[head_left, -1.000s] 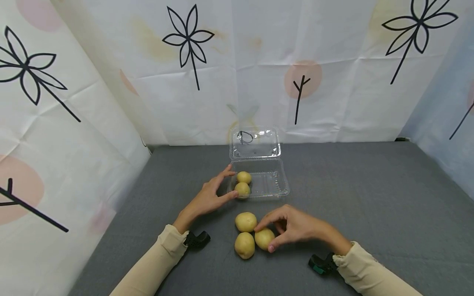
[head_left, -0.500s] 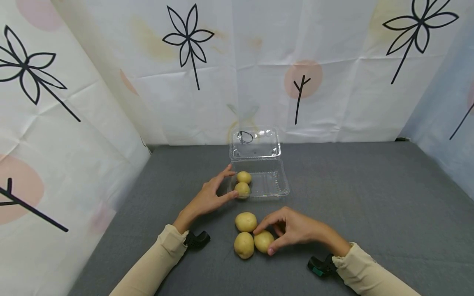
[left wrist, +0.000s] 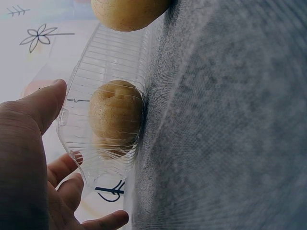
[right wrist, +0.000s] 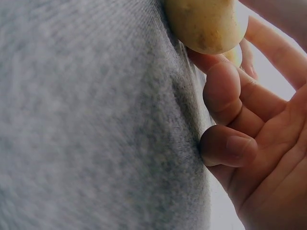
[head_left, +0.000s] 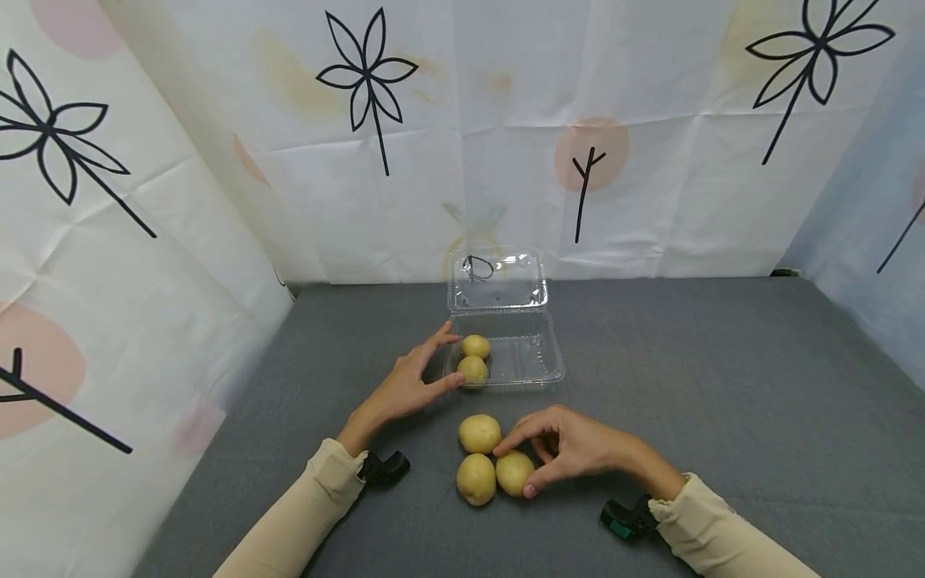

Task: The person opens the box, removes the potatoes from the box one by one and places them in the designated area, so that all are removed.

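A clear plastic clamshell container [head_left: 523,359] stands with its lid [head_left: 499,281] raised at the back. Two potatoes lie along its left side, a rear potato [head_left: 476,346] and a front potato [head_left: 473,370]. My left hand [head_left: 408,387] spans the container's left end, thumb at the front rim and fingers spread along the side; the left wrist view shows the thumb [left wrist: 50,103] right at the rim. In front, my right hand [head_left: 578,441] pinches a potato [head_left: 514,473] between thumb and index finger, while the other fingers curl beneath the palm. That potato lies low at the cloth.
Two more loose potatoes sit left of the pinched one: an upper potato [head_left: 480,433] and a lower potato [head_left: 476,480]. Grey cloth [head_left: 686,377] covers the table. White printed curtains [head_left: 506,160] rise behind and at both sides.
The right hand and its potato have shifted very slightly left, and the lower loose potato a touch with them. The left hand and container have stayed put.
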Demonstrator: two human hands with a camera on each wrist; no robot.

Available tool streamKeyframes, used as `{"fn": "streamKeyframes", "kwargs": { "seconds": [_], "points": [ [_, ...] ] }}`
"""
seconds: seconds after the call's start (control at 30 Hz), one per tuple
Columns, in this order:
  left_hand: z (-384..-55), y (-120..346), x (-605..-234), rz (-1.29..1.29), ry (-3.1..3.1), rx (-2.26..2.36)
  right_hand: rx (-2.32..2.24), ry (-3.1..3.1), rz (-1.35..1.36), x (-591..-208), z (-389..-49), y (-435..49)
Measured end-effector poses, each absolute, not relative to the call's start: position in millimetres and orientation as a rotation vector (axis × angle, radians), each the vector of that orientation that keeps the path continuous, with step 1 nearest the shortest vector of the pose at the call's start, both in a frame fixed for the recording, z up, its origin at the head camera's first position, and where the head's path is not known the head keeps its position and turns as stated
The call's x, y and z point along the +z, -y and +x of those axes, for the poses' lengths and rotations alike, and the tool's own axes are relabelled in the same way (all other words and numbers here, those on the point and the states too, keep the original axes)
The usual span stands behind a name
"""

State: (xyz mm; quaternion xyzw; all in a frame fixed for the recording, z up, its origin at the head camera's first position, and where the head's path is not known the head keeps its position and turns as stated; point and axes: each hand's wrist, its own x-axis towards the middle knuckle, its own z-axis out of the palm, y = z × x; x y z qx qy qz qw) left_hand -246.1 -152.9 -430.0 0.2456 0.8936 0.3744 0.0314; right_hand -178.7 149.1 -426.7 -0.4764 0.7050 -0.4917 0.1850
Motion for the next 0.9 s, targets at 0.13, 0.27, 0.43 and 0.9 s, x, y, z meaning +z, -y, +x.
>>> {"fn": "streamKeyframes", "kwargs": {
  "seconds": [0.13, 0.27, 0.43, 0.9],
  "points": [
    [-245.9, 153.0, -430.7, 0.754, -2.755, 1.160, -1.396, -1.972, -1.343, -426.9, -178.9, -149.3],
    [-246.1, 152.7, -430.5, 0.757, -2.750, 1.161, -1.391, -1.972, -1.347, -425.9, -178.9, -149.7],
    [-246.3, 153.0, -431.4, 0.759, -2.746, 1.158, -1.389, -1.972, -1.295, -424.4, -179.0, -150.6],
    [-246.0, 152.8, -430.7, 0.774, -2.755, 1.154, -1.462, -2.038, -1.350, -416.4, -183.4, -154.6]
  ]
}}
